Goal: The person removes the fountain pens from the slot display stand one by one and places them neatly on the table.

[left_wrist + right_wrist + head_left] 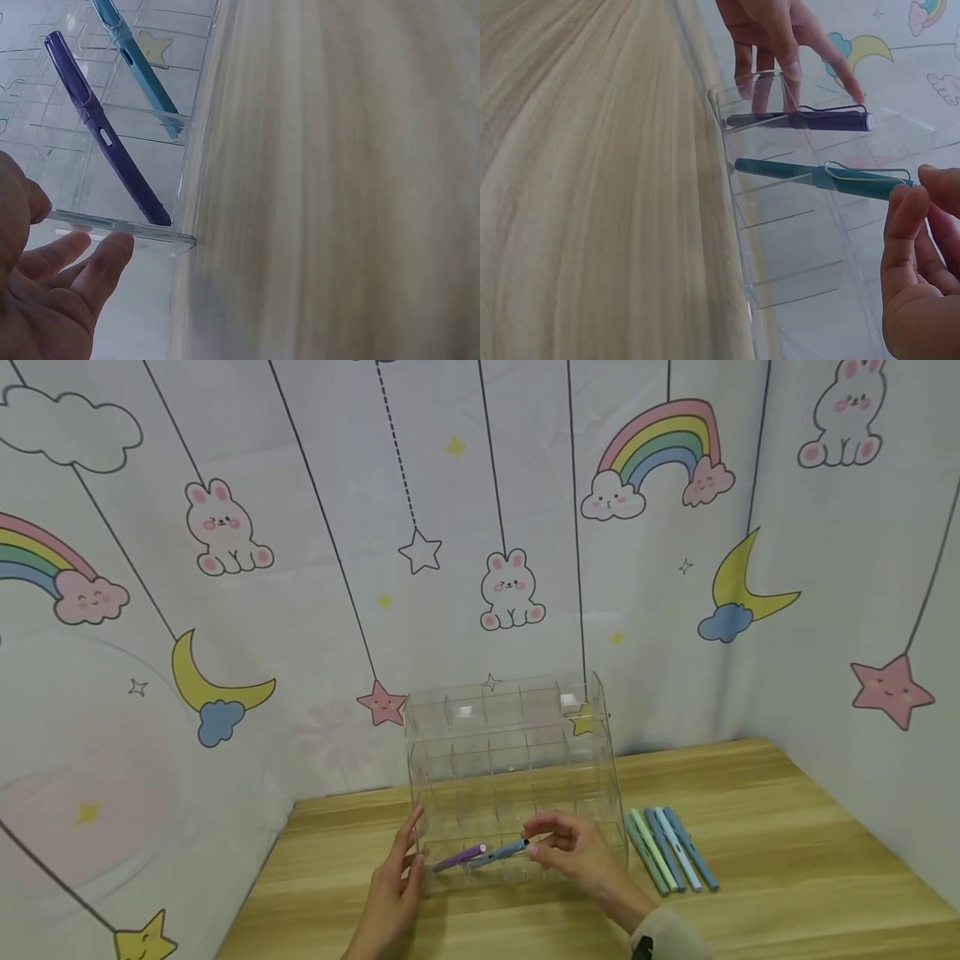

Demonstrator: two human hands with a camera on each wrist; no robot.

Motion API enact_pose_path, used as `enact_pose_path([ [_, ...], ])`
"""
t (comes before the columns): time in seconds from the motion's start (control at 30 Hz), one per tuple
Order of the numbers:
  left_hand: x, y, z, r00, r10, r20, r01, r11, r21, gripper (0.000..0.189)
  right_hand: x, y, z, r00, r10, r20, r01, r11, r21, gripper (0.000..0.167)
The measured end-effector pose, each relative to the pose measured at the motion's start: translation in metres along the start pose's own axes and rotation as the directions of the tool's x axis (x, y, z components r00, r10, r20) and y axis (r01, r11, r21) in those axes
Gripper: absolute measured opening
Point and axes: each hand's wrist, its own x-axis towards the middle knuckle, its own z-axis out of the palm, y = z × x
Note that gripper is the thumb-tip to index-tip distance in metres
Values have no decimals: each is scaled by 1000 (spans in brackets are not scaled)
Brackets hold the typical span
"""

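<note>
A clear tiered organizer [513, 768] with small compartments stands on the table. My right hand [573, 852] pinches the cap end of a blue pen [776, 171] between thumb and fingertips. That pen slants, its lower end inside a front-row compartment. Beside it a purple pen [112, 142] leans in the leftmost front compartment, its clip facing up. My left hand [393, 885] touches the organizer's left side panel with extended fingers, close to the purple pen. In the left wrist view, its fingertips [112, 251] rest against the panel's outer face.
Right of the organizer several capped pens [670, 850] in green and blue shades lie side by side on the wooden table [780, 835]. Behind stands a white curtain [315, 610] printed with rabbits, stars, moons and rainbows.
</note>
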Motion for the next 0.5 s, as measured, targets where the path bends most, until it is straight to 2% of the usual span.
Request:
enact_pose_path([
  [0.27,0,1,0,1000,-3,-6,3,1000,-3,73,0,5,5,1000,8,18,-7,999,-35,44],
  [0.5,0,1,0,1000,-12,-2,12,1000,-2,73,0,8,8,999,2,-33,-4,999,-49,40],
])
